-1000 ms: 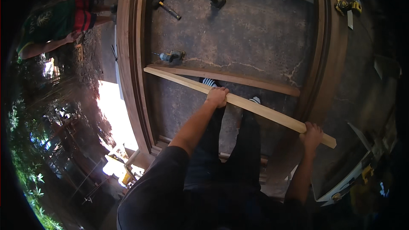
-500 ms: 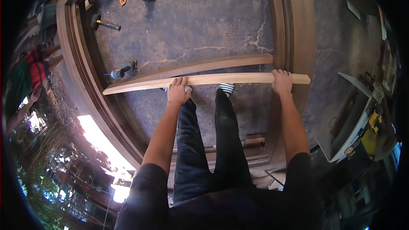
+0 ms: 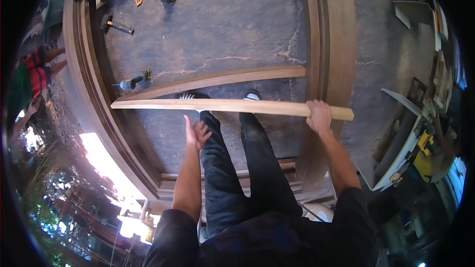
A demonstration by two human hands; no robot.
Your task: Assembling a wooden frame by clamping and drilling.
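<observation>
Dark floor, brown frame, right hand clamped on pale board — left hand spread, just apart from it

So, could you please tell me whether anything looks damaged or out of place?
The floor looks odd: a jagged pale line, perhaps a crack, crosses it beyond the pale bar in the right hand.

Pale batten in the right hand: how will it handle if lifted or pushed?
The pale batten is probably stiff: solid-looking squared timber. Gripped only near one end by the right hand, it may swing if lifted. Flat faces make rolling unlikely.
</observation>
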